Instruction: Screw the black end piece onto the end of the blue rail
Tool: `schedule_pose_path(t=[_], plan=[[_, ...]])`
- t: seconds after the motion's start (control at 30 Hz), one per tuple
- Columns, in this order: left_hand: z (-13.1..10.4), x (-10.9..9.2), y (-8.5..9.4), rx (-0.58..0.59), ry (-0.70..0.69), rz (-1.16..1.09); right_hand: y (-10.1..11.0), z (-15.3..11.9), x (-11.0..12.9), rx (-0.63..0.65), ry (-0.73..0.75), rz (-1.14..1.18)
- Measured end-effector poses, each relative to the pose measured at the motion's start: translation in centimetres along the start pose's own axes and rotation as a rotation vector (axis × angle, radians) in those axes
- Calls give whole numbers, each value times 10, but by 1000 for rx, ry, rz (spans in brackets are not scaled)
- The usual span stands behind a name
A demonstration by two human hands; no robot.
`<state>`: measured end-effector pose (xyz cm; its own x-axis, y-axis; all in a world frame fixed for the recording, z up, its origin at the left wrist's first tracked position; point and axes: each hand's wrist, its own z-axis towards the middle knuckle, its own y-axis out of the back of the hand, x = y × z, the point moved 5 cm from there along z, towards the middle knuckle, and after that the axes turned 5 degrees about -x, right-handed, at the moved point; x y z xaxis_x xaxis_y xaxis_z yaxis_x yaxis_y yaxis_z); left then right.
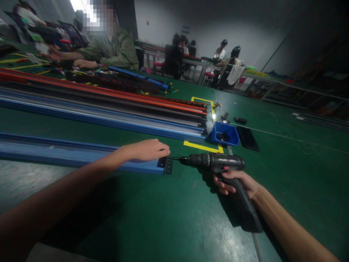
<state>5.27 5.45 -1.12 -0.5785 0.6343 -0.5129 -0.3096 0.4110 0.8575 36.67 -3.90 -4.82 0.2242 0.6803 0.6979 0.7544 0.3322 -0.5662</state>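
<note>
Fastening at the capped end looks partway; bit at the joint, drill in my right hand

From the left: one long, blue metal channel profile [81,154] lies on the green floor surface [152,211], running out of frame, so no telling whether its far end is done. Behind it, a row of long red, black and blue metal profiles [109,98]; whether any of those are finished, can't tell from here.

My left hand [147,149] rests palm down on the channel near its right end, fingers together and bent; can't see whether they pinch anything underneath. Just beyond, the black, slotted end cap [165,165] sits at the channel's end: placed, I'd say. A small spot shows on its top; screw or hole, unclear.

Next, the thin metal drill bit [177,158] points left, tip right by cap and fingertips; contact not clear. It's in the black, pistol-shaped cordless drill [226,162]. The blue plastic bin [224,128] behind it has small black parts inside, so probably more pieces to fit.

Rightmost, my right hand [245,181] is wrapped round the drill's handle; trigger pull can't be judged. My call: cap positioned, fixing not yet complete, other end unknown.
</note>
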Motion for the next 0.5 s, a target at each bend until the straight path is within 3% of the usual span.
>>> schedule_pose_path(t=[0.5], plan=[[-1,2,-1,-6,53,72,1,1,1,-5,-1,20]])
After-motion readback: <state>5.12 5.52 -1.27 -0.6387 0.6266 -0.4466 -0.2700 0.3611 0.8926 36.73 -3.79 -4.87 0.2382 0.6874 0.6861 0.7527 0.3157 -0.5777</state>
